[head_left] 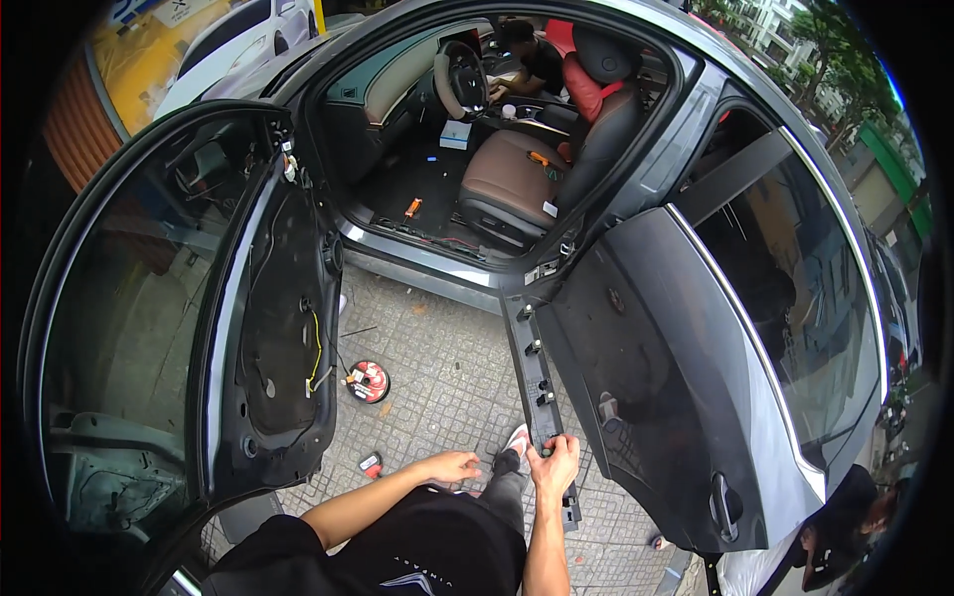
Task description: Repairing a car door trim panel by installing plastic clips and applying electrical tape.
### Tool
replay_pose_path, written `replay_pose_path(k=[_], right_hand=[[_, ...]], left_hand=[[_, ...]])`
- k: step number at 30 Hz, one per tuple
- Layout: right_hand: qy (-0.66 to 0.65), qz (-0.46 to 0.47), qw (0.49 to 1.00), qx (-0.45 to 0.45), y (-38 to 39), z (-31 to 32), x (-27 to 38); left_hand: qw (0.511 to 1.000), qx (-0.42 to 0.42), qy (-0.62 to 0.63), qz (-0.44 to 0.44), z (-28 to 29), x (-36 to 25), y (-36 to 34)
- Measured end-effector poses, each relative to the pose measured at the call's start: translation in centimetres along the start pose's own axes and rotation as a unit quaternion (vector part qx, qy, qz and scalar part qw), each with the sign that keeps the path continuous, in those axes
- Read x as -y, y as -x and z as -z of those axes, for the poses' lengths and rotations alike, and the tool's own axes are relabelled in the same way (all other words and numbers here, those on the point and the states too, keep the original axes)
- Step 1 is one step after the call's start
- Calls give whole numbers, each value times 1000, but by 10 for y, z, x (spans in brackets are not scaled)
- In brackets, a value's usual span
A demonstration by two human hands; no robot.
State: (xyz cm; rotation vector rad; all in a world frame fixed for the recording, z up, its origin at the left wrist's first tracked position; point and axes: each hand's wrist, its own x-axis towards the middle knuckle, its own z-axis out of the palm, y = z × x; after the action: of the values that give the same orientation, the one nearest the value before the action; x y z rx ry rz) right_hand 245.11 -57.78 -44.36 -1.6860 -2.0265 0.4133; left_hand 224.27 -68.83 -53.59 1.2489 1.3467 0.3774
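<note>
- My right hand [555, 459] is closed around the lower end of a long dark trim strip [537, 372], fingers wrapped over its edge.
- The strip runs up from that hand toward the car's door sill [427, 260], lying along the edge of the open rear door [686, 397].
- My left hand [449, 466] hangs low over the paved floor [437, 368], fingers loosely curled and holding nothing, just beside my shoe [513, 449].
- The open front door [199, 328] stands to my left, stripped of its panel, with a yellow wire [318, 350] hanging on its inner face.
- A red tape roll [369, 381] lies on the paving near that door; a smaller red item [371, 463] lies closer to my left hand.
- Inside the car I see a brown seat [512, 174] and another person [532, 62] on the far side.
</note>
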Motion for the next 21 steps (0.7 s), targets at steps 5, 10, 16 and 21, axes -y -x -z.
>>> replay_pose_path(k=[5,10,16,21], right_hand=[[-38,24,998,46,-123,-50,1],[-82,33,991,104,-249,-116,29],[-55,46,988,140,-379,-183,90],[-47,7,992,116,-459,-263,133]], left_hand=[[994,-95,-4,51,84,-26,-94],[996,-45,-46,57,136,-18,-142],[987,-49,-12,153,212,-46,-158],[979,-109,93,143,342,-49,-150]])
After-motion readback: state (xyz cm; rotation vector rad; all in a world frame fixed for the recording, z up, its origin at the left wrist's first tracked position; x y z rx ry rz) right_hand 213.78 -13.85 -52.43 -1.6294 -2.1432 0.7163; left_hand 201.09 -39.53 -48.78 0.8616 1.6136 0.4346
